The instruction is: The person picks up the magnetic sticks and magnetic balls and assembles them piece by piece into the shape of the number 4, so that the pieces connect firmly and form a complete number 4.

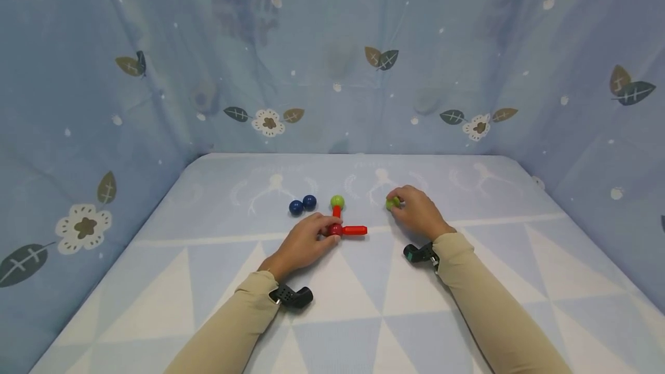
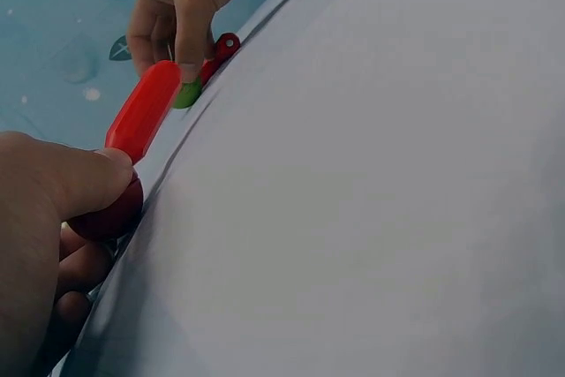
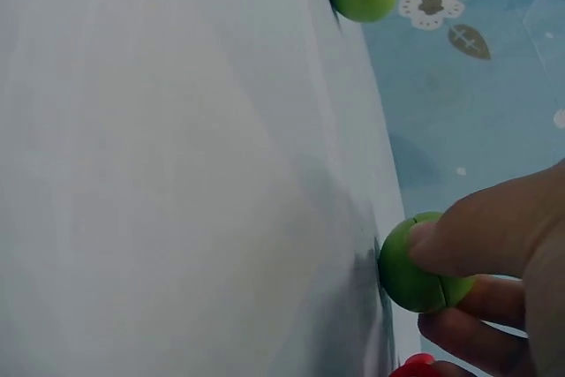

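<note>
The cloth-covered surface (image 1: 337,299) has no rim or tray around these parts, so I judge that anything round could roll away if I nudge it or let it slip. Both my hands are busy. My left hand (image 1: 302,245) has its fingers and thumb gripping the corner of an L-shaped assembly (image 1: 337,212), which lies mid-surface, to the left of my right hand (image 1: 417,213). The fingers of my right hand pinch a green ball (image 3: 410,280). Too light a left grip might let the assembly swivel or a joint work loose under a push.

The L has no single long axis. From its red corner ball (image 1: 336,230), one red rod (image 1: 336,210) points away from me and meets another green ball (image 1: 337,201); the other rod (image 1: 355,230) points to my right, its end bare.

A red piece with a hole (image 2: 216,59) shows by my pinched ball in the left wrist view; I can't tell whether they're joined. Two blue balls (image 1: 296,208) (image 1: 309,202) sit left of the L, near my left fingers; a careless sweep could knock them.
</note>
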{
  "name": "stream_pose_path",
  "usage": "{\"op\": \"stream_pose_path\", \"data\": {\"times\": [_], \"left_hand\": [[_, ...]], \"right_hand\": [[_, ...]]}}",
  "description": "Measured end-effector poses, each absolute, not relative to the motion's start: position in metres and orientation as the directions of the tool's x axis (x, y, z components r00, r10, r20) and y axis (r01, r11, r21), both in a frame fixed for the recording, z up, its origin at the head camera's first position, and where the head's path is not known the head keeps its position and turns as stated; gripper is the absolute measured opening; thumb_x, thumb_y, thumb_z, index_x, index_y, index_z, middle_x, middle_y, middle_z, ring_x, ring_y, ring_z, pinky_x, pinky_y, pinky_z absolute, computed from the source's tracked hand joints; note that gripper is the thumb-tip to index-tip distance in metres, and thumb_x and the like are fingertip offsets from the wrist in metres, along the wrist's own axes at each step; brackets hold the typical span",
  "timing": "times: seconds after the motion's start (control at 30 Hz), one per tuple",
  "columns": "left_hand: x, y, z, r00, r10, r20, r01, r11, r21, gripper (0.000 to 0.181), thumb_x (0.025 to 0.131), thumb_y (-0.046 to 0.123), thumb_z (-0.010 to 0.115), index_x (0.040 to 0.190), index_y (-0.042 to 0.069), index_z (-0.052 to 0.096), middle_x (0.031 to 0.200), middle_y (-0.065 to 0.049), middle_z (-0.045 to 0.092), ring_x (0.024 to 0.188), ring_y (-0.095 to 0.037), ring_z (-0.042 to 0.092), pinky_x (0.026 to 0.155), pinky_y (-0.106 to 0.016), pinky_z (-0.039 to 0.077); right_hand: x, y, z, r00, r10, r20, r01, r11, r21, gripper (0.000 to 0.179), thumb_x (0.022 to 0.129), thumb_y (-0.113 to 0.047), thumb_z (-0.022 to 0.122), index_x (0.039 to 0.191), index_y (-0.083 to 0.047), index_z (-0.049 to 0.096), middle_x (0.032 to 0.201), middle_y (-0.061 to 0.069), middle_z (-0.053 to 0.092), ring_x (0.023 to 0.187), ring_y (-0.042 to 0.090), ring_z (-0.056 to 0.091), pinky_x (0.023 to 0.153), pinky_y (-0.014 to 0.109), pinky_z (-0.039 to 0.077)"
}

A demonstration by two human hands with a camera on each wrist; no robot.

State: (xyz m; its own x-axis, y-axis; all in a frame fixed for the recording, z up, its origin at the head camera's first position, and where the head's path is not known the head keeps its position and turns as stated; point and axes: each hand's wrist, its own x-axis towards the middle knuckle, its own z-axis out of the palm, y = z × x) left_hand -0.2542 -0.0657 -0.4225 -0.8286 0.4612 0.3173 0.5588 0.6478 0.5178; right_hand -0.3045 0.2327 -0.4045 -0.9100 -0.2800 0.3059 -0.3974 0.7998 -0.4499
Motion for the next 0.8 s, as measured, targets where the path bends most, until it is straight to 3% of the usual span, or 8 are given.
{"op": "stream_pose_path", "data": {"times": [0.37,0.6,0.8], "left_hand": [[-0.255,-0.069,-0.421,-0.834,0.454,0.313,0.551,0.649,0.526,0.038,0.091,0.023,0.075,0.128,0.017,0.068,0.094,0.005,0.057,0.084,-0.013,0.052,0.075,-0.032,0.043],[-0.257,-0.069,-0.422,-0.826,0.459,0.328,0.563,0.631,0.534,0.036,0.091,0.022,0.074,0.127,0.017,0.069,0.094,0.003,0.058,0.084,-0.014,0.052,0.075,-0.032,0.043],[-0.255,-0.065,-0.423,-0.826,0.472,0.31,0.561,0.63,0.536,0.037,0.091,0.023,0.074,0.128,0.018,0.068,0.093,0.005,0.058,0.084,-0.012,0.052,0.075,-0.031,0.044]], "right_hand": [[-0.306,0.228,-0.402,-0.862,-0.332,0.383,-0.482,0.772,-0.415,0.023,0.088,-0.007,0.073,0.11,-0.006,0.073,0.103,0.007,0.067,0.094,0.024,0.061,0.085,0.044,0.05],[-0.304,0.227,-0.401,-0.844,-0.321,0.429,-0.514,0.71,-0.481,0.023,0.09,-0.007,0.07,0.113,-0.005,0.071,0.104,0.007,0.066,0.093,0.023,0.062,0.081,0.04,0.054],[-0.282,0.236,-0.401,-0.895,-0.217,0.389,-0.431,0.641,-0.634,0.025,0.092,-0.013,0.071,0.116,-0.005,0.07,0.109,0.009,0.067,0.095,0.024,0.068,0.079,0.041,0.056]]}}
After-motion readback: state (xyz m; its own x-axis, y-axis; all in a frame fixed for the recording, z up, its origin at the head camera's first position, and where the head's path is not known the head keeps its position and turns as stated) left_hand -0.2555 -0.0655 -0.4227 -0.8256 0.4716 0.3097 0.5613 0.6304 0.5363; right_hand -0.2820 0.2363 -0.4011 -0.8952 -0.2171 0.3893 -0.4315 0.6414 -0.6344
